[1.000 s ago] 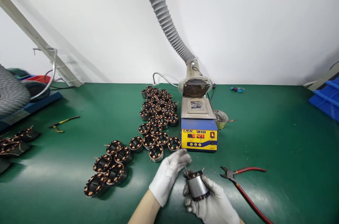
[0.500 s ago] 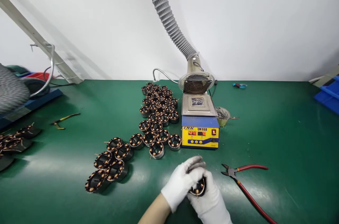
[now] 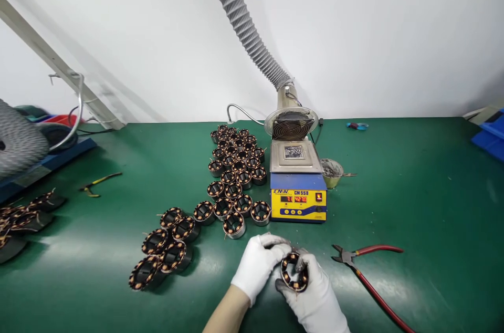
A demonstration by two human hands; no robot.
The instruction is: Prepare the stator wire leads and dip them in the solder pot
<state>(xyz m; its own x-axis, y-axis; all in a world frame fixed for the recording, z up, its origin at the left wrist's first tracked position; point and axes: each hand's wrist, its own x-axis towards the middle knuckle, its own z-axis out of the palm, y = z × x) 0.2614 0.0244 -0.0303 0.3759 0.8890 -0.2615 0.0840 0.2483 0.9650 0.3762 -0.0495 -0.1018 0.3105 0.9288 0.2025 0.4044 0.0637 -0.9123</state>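
Rotation is the first difference: one second ago the black ring-shaped part with copper coils (image 3: pixel 289 284) shows its silver side wall, and now its coiled round face and open hole are turned up to the camera. Half a second ago the white-gloved left hand (image 3: pixel 258 264) covers much of this face; now it lies farther to the left, and more of the ring is seen.

The axis through the hole goes from the bench upward to the camera, with a small tilt. One thin copper wire end (image 3: pixel 296 296) points to the near side of the green bench (image 3: pixel 417 207).

The ring is in the white-gloved right hand (image 3: pixel 319 299), between the yellow and blue box with red digits (image 3: pixel 298 204) and the near side of the bench, left of the red-handled pliers (image 3: pixel 347 257). Right fingers are curled around the ring, one darkened fingertip inside the hole. Left fingers are bent, close together, at the ring's far left rim; whether they pinch it, I cannot tell.
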